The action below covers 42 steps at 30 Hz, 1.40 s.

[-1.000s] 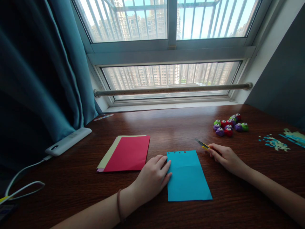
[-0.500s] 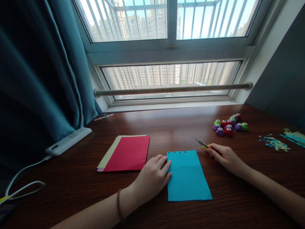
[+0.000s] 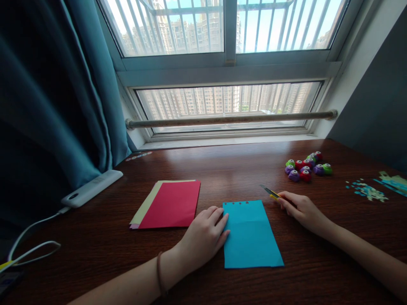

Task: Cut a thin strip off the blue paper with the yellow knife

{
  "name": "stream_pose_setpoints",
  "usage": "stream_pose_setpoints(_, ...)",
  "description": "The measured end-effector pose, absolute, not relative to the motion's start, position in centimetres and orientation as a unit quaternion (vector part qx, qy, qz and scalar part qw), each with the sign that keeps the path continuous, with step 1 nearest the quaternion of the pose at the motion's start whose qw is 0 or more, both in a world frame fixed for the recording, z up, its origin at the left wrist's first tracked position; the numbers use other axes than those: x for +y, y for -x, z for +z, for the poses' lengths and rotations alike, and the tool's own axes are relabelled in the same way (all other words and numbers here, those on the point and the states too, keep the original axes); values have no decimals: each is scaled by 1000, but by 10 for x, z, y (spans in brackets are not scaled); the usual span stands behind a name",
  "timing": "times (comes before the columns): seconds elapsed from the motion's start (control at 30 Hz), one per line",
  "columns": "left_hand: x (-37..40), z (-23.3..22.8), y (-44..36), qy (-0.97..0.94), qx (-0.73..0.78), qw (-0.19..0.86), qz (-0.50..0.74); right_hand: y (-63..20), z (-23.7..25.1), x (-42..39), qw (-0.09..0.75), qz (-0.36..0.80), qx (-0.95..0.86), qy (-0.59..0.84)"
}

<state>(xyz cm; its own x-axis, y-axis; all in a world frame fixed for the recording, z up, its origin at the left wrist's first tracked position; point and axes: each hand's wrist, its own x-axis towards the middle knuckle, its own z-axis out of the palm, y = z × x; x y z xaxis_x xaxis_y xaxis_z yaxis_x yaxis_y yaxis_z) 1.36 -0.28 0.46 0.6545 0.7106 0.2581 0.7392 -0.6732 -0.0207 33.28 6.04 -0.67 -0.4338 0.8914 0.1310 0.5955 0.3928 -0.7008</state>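
Observation:
A sheet of blue paper [image 3: 249, 237] lies flat on the wooden table, with several small notches cut near its far edge. My left hand [image 3: 208, 231] rests at the sheet's left edge, fingers laid out and fingertips touching the paper. Right of the sheet, my right hand [image 3: 295, 207] holds a yellow and black utility knife [image 3: 271, 192], its blade pointing to the far left, apart from the paper. Just beyond my left hand lies a stack of coloured paper [image 3: 173, 203], red on top with pale green showing beneath.
Several red, purple and green toy figures with big eyes [image 3: 305, 170] stand at the back right. Tiny paper bits [image 3: 367, 190] and cut strips [image 3: 394, 183] lie at the far right. A white power strip [image 3: 92, 188] with a cable sits on the left by the curtain [image 3: 95, 106].

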Motion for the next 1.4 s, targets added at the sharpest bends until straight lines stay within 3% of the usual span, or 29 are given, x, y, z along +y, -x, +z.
stream_pose_setpoints(1.4, -3, 5, -13, 909, -393, 67, -123, -329, 2, 53, 254, 301, -790, 471)
